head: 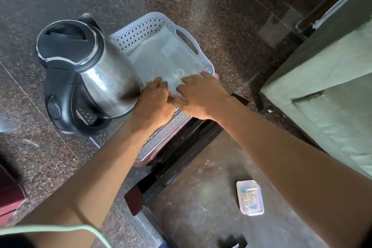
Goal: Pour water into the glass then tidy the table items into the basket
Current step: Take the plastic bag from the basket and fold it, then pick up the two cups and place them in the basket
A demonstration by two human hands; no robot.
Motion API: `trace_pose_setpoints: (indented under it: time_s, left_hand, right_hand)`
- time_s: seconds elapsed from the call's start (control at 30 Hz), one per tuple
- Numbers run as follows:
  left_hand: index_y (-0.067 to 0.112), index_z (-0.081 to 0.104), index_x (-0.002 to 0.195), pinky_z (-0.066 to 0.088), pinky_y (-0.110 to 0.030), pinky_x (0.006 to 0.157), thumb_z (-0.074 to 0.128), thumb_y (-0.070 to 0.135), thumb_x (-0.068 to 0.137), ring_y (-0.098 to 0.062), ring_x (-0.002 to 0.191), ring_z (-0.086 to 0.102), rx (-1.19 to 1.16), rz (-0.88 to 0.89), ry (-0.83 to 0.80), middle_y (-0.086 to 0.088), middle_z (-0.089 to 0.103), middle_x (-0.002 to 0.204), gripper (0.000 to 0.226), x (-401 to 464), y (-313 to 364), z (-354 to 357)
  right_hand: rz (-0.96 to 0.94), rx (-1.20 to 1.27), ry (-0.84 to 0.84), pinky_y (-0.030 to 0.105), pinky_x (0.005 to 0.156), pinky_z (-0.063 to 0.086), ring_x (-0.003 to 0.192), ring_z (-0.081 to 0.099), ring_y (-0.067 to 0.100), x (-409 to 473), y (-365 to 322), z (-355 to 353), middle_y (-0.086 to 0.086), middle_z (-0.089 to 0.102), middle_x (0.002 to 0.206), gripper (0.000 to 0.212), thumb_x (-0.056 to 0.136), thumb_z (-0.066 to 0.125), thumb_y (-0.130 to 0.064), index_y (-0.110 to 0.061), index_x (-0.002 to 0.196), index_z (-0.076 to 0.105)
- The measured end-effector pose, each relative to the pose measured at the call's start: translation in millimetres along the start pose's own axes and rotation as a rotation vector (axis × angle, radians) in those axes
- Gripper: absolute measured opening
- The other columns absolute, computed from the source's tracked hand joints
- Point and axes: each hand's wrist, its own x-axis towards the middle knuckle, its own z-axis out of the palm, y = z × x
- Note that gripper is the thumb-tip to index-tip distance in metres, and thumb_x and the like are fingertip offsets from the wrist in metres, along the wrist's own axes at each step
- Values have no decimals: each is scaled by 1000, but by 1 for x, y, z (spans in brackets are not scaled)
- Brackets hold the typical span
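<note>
Our left hand [154, 104] and right hand [198, 96] lie side by side, thumbs nearly touching, fingers pressed on a translucent plastic sheet [161, 56] with printed lettering that lies inside the pale basket [203, 50]. Whether the fingers pinch the sheet or only press it, we cannot tell. The basket reaches from our hands toward 12 o'clock, on a reddish tabletop [146, 160]. Just beside our left hand, at 9 o'clock, stands the steel kettle [88, 72] with its black lid and handle. Well apart, at 5 o'clock, a small clear box [250, 197] lies on a dusty surface.
</note>
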Motion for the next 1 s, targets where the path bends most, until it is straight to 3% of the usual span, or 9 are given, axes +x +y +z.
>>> trace_pose_setpoints:
  time_s: [0.1,0.17,0.27,0.4,0.5,0.67,0.77,0.87,1.0]
  left_hand:
    - [6,50,157,25,-39,132,52,19,109,-33,162,38,-22,11,93,-15,41,173,50,-12,7,-5]
    - [17,47,163,19,-30,133,53,26,111,-22,163,38,-49,27,262,-4,43,174,54,-25,17,-12]
    - [14,62,151,38,-29,123,61,16,105,-24,146,60,-159,184,477,-6,64,156,47,-46,40,-18]
    - [11,70,134,51,-33,111,60,6,97,-24,128,69,-301,429,562,-3,74,135,39,-88,74,-5]
    - [10,73,127,55,-35,105,61,1,96,-21,120,71,-388,542,503,-2,75,126,35,-126,104,22]
    - [10,74,125,60,-41,97,61,-1,96,-15,113,71,-498,646,268,1,74,120,34,-176,141,87]
    - [21,72,127,59,-39,100,57,14,99,-11,115,69,-509,661,104,11,72,120,33,-203,164,125]
    - [31,68,130,56,-27,100,54,27,101,-3,115,66,-511,675,-21,25,65,119,33,-229,193,159]
    - [20,69,134,60,-34,93,66,9,98,-12,111,71,-508,784,-79,9,66,133,37,-261,231,201]
  right_hand:
    - [-12,95,91,47,114,39,127,60,32,-8,7,-1,12,67,131,55,110,28,-49,-13,127,66]
    - [-4,205,206,47,108,48,119,65,35,-23,12,-3,13,69,125,56,106,31,-46,-10,128,66]
    - [45,389,435,51,105,53,120,67,37,-61,21,2,16,72,127,52,100,44,-36,-6,134,68]
    - [187,583,732,48,98,55,110,69,33,-135,24,27,10,76,115,35,94,58,-19,-8,124,73]
    - [343,657,819,44,95,55,107,71,33,-201,10,55,9,77,117,28,92,67,-10,-8,119,74]
    - [526,744,772,42,90,54,105,68,28,-311,-6,103,3,74,121,32,97,62,-18,-13,126,73]
    - [666,753,762,42,91,55,106,68,26,-366,-3,139,2,73,120,32,93,69,-12,-14,124,73]
    - [861,766,725,42,97,55,113,70,28,-416,6,177,2,75,124,35,92,70,-13,-16,127,73]
    - [1060,743,762,42,100,53,113,70,34,-476,25,215,9,76,123,42,83,68,-12,-11,125,73]
